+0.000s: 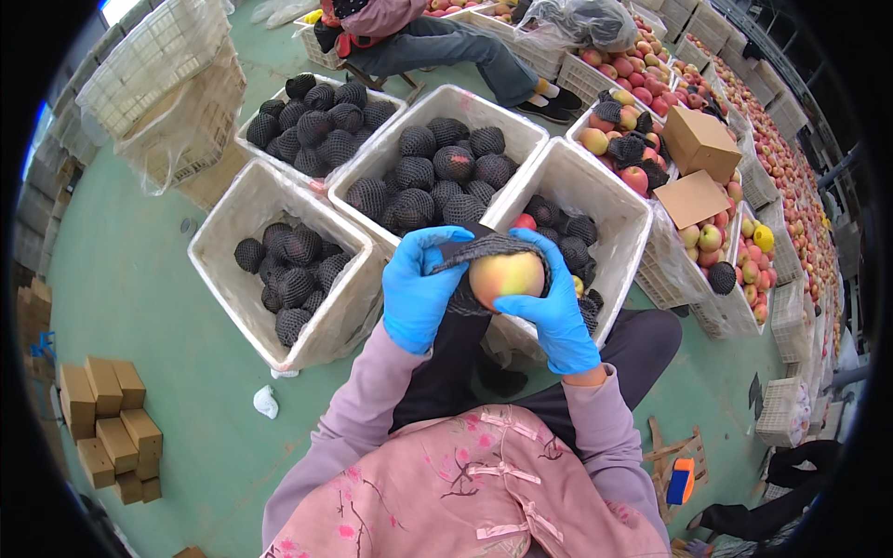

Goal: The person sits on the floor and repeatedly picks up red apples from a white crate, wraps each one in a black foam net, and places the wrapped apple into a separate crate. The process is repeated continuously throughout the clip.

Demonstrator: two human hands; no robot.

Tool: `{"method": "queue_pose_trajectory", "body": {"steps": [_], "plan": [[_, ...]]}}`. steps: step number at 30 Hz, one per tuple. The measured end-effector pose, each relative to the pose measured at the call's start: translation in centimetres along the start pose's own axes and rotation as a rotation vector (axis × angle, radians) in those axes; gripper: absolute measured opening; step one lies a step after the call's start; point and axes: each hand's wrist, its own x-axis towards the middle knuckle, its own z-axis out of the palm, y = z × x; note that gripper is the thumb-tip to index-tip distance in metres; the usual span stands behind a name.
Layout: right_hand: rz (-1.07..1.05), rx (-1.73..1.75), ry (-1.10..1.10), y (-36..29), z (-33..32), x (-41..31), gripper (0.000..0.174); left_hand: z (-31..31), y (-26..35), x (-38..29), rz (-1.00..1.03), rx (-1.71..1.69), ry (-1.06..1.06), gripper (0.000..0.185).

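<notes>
Between my two blue-gloved hands is a yellow-red apple [508,277], partly covered by a black foam net sleeve [488,250]. My left hand [424,289] pinches the sleeve's edge at the apple's left side. Thumb and fingers of my right hand [551,307] grip the apple from the right. Behind and below my right hand, a white crate [631,230] holds netted apples and a bare red apple [524,222]. Farther ahead, another white crate [438,104] is filled with black-netted apples [415,173]. A third crate [216,230] at the left holds more netted apples.
Crates of bare apples [710,238] stand at the right, with a brown carton [701,139] on top. Stacked cartons [115,432] sit at the lower left. A seated person [446,52] is across from me. Stacked plastic-wrapped crates [167,77] rise at the upper left.
</notes>
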Motion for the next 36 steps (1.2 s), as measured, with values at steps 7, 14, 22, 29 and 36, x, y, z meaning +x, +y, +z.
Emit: {"method": "queue_pose_trajectory", "body": {"steps": [7, 14, 22, 29, 36], "plan": [[-0.228, -0.382, 0.062, 3.1, 1.8, 3.7, 0.08, -1.1, -0.1, 1.5, 0.67, 0.718, -0.061, 0.036], [0.095, 0.014, -0.049, 0.8, -9.4, 6.9, 0.068, -0.2, -3.7, 2.8, 0.607, 1.004, -0.444, 0.034], [0.501, -1.108, 0.031, 19.0, -25.6, 10.8, 0.033, -0.2, -3.5, 2.2, 0.611, 1.216, -0.52, 0.034], [0.611, -1.605, 0.269, 30.5, -27.2, 8.2, 0.016, -0.6, -5.5, 2.0, 0.815, 1.057, -0.352, 0.022], [0.68, -1.236, 0.191, 19.6, -25.7, 12.4, 0.016, 0.2, -3.7, 1.8, 0.618, 1.124, -0.429, 0.035]]}}
